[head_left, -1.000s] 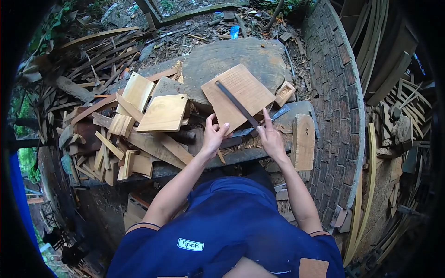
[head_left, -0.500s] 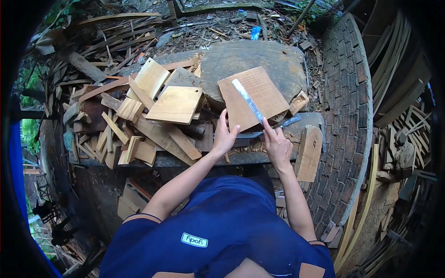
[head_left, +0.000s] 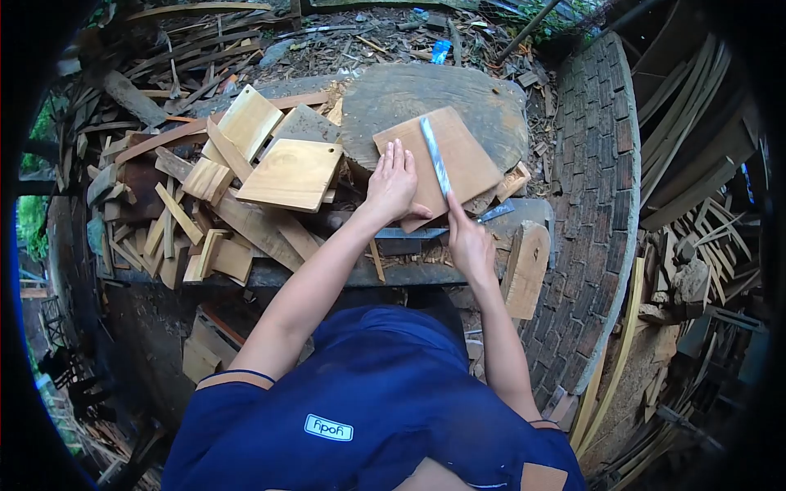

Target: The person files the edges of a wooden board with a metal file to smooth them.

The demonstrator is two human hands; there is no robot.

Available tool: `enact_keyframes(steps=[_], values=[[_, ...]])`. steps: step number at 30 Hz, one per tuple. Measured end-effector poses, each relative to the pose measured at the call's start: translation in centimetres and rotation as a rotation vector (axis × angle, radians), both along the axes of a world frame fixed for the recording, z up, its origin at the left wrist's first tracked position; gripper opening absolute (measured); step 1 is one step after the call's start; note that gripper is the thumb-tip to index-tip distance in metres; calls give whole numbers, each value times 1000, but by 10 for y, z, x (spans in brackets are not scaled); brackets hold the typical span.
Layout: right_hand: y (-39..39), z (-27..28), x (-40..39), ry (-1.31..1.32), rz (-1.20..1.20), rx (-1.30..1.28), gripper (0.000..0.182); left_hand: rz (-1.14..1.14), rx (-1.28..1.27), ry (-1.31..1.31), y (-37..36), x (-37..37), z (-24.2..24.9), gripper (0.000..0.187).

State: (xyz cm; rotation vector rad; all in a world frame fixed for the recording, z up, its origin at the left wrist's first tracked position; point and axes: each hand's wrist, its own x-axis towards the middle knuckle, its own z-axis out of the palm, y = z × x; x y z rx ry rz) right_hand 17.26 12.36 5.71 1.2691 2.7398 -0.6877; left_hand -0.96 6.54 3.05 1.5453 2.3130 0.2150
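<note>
Had a flat brown board (head_left: 471,155) lying at a slant over the near part of a big round chunk of wood (head_left: 417,86). Rested the left hand (head_left: 395,184) on the board's left side, unclenched, with fingers straight and thumb out near the bottom corner. Gripped the near end of a thin, shiny metal strip (head_left: 435,153) in the right hand (head_left: 471,244), with the strip pointing away across the board. Could not tell the tightness of that hold. Had, just right of the board, a small wooden piece (head_left: 513,182) and a metal blade (head_left: 497,211). Had a round-topped block (head_left: 526,270) nearby, before a brick wall (head_left: 585,204). To the left, had 2 pale boards (head_left: 292,173), each with 1 corner hole, among messy wood scraps (head_left: 184,225). Stood at a dark bench (head_left: 413,276), wearing a blue shirt (head_left: 385,393).
</note>
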Motion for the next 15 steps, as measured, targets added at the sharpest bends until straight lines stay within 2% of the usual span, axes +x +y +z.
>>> enact_keyframes(steps=[2, 6, 8, 10, 15], values=[[22, -16, -17, 59, -15, 64, 42, 6, 54, 38, 5, 1, -3, 130], [12, -2, -11, 30, -18, 61, 43, 20, -90, 77, 16, 4, 16, 132], [-7, 8, 4, -133, 3, -33, 43, 27, -68, 68, 17, 3, 9, 132], [-6, 10, 6, -175, -4, -72, 43, 21, -53, 55, 15, 4, 1, 133], [51, -21, -20, 51, -154, 32, 43, 5, 35, 17, 11, 1, -5, 133]])
